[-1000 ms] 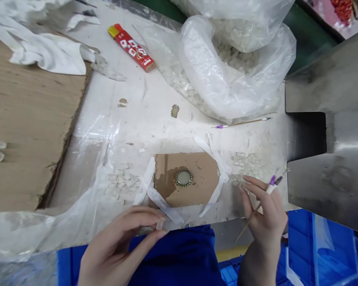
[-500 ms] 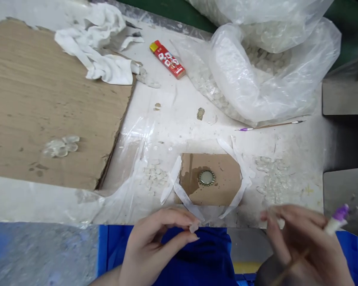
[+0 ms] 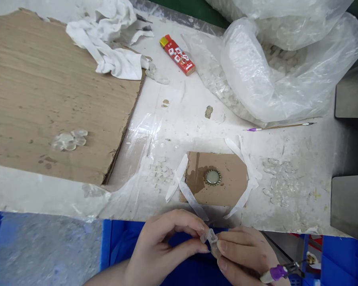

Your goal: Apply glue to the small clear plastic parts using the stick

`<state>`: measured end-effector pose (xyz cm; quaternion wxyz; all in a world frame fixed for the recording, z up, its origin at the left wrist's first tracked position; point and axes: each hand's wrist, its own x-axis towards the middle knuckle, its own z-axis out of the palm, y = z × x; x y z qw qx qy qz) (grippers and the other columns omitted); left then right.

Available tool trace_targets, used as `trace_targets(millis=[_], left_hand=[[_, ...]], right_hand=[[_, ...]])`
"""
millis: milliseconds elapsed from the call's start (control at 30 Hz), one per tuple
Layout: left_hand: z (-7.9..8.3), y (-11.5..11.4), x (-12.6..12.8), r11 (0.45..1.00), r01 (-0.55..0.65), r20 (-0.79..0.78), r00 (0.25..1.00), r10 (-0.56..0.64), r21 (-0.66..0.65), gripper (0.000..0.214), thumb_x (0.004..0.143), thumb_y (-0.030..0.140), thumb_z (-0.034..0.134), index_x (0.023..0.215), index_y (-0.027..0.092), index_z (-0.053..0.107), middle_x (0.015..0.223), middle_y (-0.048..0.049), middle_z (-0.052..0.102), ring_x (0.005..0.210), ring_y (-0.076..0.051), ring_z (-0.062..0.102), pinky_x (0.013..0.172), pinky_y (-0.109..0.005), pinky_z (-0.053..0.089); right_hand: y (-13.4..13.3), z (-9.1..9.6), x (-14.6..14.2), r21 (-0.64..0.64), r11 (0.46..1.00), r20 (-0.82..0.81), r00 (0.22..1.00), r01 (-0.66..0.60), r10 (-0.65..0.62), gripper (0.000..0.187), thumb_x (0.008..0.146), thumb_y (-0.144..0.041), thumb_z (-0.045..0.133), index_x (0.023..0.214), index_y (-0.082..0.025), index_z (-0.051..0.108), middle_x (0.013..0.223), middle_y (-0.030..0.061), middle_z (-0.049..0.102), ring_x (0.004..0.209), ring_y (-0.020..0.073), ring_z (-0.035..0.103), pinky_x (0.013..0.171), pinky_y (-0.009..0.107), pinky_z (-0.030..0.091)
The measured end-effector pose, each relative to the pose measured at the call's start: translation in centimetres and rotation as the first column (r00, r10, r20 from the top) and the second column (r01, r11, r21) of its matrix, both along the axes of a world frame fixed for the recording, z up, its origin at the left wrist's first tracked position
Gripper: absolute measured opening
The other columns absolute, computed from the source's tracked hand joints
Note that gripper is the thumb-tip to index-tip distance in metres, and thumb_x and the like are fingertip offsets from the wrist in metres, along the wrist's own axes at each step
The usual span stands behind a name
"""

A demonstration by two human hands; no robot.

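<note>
My left hand [image 3: 167,242] pinches a small clear piece [image 3: 203,237] between thumb and fingertips, in front of the table's near edge. Meeting it from the right, my right hand [image 3: 250,254] grips another clear, curved piece [image 3: 214,248] with its fingertips; the two pieces touch or nearly touch. A thin brush with a purple and white end [image 3: 276,273] is also tucked in my right hand. Just beyond my hands, a bottle cap [image 3: 213,177] holding a pale liquid sits on a small cardboard piece [image 3: 231,171] edged with white tape strips.
Small whitish chips [image 3: 161,172] lie left of the cardboard piece, clear flat pieces [image 3: 280,182] to its right. A second brush [image 3: 280,126], a red box [image 3: 178,55], a plastic bag of pieces [image 3: 247,71], a white cloth [image 3: 119,59] and a large cardboard sheet [image 3: 47,79] are farther back.
My right hand has moved left from beside the clear flat pieces to my left hand, bringing a clear piece against the one held there. The view has shifted slightly.
</note>
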<state>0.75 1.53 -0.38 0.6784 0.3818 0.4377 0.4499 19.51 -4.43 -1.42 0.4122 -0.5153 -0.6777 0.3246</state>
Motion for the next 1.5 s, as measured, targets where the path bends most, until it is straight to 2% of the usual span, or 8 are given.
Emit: trace_targets(millis=[100,200,300,467,700,1033,1367,1500], left_hand=[[-0.1,-0.2,-0.1,0.999,0.026,0.044,0.999,-0.025,-0.036,0.008,0.081,0.024,0.092,0.087,0.027,0.086,0.073,-0.0003,0.086,0.062,-0.015,0.082,0.064,-0.014,0.067],[-0.1,-0.2,-0.5,0.996,0.065,0.025,0.998,-0.064,-0.06,0.011,0.081,0.025,0.091,0.09,0.029,0.086,0.074,-0.0001,0.086,0.062,-0.016,0.082,0.063,-0.015,0.067],[-0.3,-0.4,-0.8,0.996,0.074,-0.061,0.996,-0.072,0.043,0.017,0.083,0.026,0.09,0.099,0.031,0.085,0.074,-0.0002,0.086,0.059,-0.016,0.081,0.063,-0.016,0.067],[-1.4,-1.2,-0.7,0.907,0.093,-0.206,0.979,-0.007,0.411,0.034,0.091,0.035,0.083,0.124,0.033,0.081,0.079,-0.0043,0.085,0.06,-0.019,0.079,0.062,-0.022,0.066],[-1.0,-0.7,0.1,0.94,0.132,-0.403,0.915,0.005,0.313,0.036,0.083,0.05,0.087,0.11,0.027,0.084,0.08,-0.0086,0.078,0.073,-0.028,0.077,0.061,-0.033,0.067],[-0.2,0.3,-1.8,0.809,0.255,-0.358,0.932,-0.06,0.529,0.03,0.09,0.042,0.083,0.11,0.021,0.078,0.076,-0.0027,0.072,0.058,-0.016,0.069,0.052,-0.022,0.061],[0.1,0.8,-1.9,0.766,0.298,-0.384,0.92,-0.072,0.569,0.024,0.098,0.042,0.075,0.107,0.019,0.073,0.071,-0.0014,0.071,0.053,-0.012,0.066,0.048,-0.018,0.059],[-0.4,-0.2,-0.7,0.786,0.169,-0.394,0.913,0.101,0.594,0.027,0.106,0.048,0.06,0.098,0.023,0.069,0.064,0.0035,0.065,0.048,-0.01,0.062,0.041,-0.016,0.052]], right_hand=[[1.0,0.7,-0.5,0.038,0.999,-0.088,0.996,-0.012,0.015,0.035,0.097,-0.014,0.064,0.124,-0.034,0.073,0.082,0.0024,0.082,0.06,0.0225,0.077,0.056,0.036,0.068],[2.7,1.1,-0.3,0.029,0.986,-0.144,0.976,-0.162,0.164,0.028,0.105,-0.018,0.055,0.125,-0.028,0.071,0.084,0.0056,0.081,0.07,0.0227,0.08,0.055,0.031,0.068],[3.7,0.8,0.0,0.074,0.967,-0.231,0.939,-0.244,0.255,0.021,0.109,-0.02,0.05,0.117,-0.023,0.07,0.086,0.0079,0.077,0.076,0.0202,0.081,0.057,0.025,0.068],[3.8,0.2,-0.7,0.03,0.98,-0.416,0.889,-0.198,0.192,0.01,0.104,-0.018,0.062,0.097,-0.022,0.067,0.082,0.0043,0.07,0.069,0.0147,0.077,0.058,0.019,0.066],[3.3,-0.5,-1.4,-0.028,0.977,-0.594,0.79,-0.21,0.152,0.006,0.099,-0.02,0.07,0.096,-0.024,0.068,0.078,0.002,0.067,0.066,0.0135,0.073,0.053,0.017,0.06],[2.8,-0.9,-3.0,-0.117,0.977,-0.754,0.656,-0.179,0.03,0.013,0.1,-0.02,0.067,0.094,-0.027,0.058,0.081,-0.0016,0.055,0.063,0.0116,0.067,0.048,0.017,0.057],[3.6,-0.8,-3.9,0.009,0.99,-0.544,0.83,-0.143,0.125,0.025,0.103,-0.026,0.064,0.083,-0.024,0.05,0.076,-0.002,0.058,0.069,0.0118,0.069,0.063,0.019,0.062],[3.5,-0.7,-4.0,0.014,0.99,-0.526,0.841,-0.143,0.129,0.025,0.104,-0.027,0.064,0.082,-0.024,0.05,0.076,-0.0015,0.06,0.069,0.0118,0.07,0.064,0.019,0.062]])
